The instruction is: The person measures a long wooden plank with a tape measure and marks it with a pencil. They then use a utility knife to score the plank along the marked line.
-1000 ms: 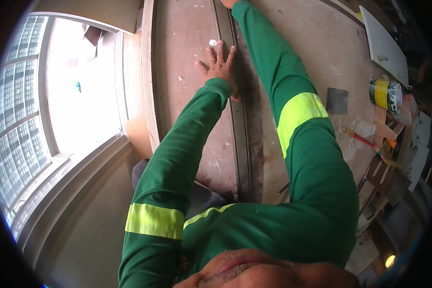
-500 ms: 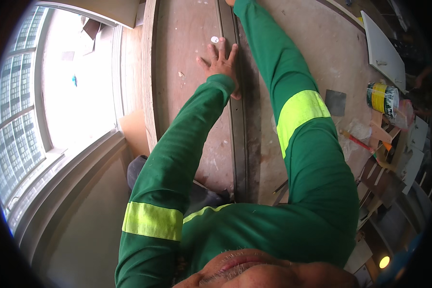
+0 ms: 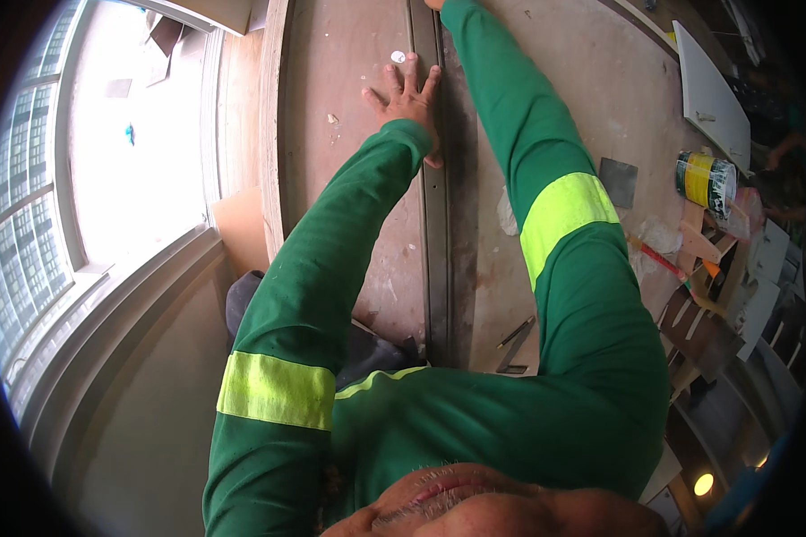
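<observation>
My left hand (image 3: 407,100) lies with fingers spread on a pinkish-brown wooden board (image 3: 331,63). Its palm edge and thumb side rest against a long dark strip (image 3: 435,242) that runs away from me along the board. My right arm reaches far forward in a green sleeve. Only a sliver of my right hand (image 3: 433,4) shows at the top edge, beside the far end of the strip; its fingers are out of the picture. A white spot (image 3: 398,56) marks the board just beyond my left fingers.
Near my body, a pencil (image 3: 515,333) lies beside a dark angled tool (image 3: 510,362). A grey square plate (image 3: 618,183), a paint can (image 3: 706,183) and a red-handled tool (image 3: 661,258) lie to the right, near scraps. A white panel (image 3: 712,94) leans farther back. A window frame (image 3: 63,179) is left.
The view has shifted slightly, and the pencil and angled tool by my right elbow show more. My left hand stays spread on the board; my right arm still reaches forward.
</observation>
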A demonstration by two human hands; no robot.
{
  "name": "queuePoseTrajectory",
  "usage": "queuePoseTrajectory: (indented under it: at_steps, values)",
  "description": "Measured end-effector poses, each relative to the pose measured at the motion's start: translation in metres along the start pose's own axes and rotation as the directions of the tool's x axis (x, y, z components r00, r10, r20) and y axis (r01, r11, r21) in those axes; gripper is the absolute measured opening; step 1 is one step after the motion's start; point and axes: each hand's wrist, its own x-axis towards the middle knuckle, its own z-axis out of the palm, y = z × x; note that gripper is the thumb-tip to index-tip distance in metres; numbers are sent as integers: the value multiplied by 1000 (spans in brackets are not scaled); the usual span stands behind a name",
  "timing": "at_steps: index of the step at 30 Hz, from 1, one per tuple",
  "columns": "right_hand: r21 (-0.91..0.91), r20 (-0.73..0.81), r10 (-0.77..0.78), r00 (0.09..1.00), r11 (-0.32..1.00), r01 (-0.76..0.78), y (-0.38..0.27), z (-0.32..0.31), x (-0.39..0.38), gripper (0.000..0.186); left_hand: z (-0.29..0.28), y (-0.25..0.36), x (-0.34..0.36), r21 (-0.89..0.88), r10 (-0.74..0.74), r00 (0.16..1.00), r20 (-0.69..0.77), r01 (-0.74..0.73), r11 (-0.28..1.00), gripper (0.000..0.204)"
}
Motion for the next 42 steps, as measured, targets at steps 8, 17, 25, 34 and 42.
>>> queuePoseTrajectory:
  at_steps: [8, 17, 25, 34, 42]
  values:
    - [-12, -24, -43, 999, 999, 43, 3, 18, 10, 66, 2, -7, -2, -17, 5, 1000, -15, -5, 1000, 155]
    - [-70, -27, -33, 999, 997, 31, 12, -3, -19, 66, -7, 3, -5, 23, -7, 999, 33, 6, 1000, 154]
    - [-8, -63, 22, 998, 1000, -22, 4, -28, -16, 58, 2, -2, -2, -33, 90, 993, -79, -93, 995, 154]
    - [-104, -15, 14, 1000, 994, -15, 8, -40, -63, 61, 2, 2, -3, -18, 65, 996, -54, -66, 998, 152]
    - [-15, 0, 7, 1000, 1000, -7, 15, -28, -102, 60, 1, 0, -4, 11, 45, 998, -47, -44, 999, 155]
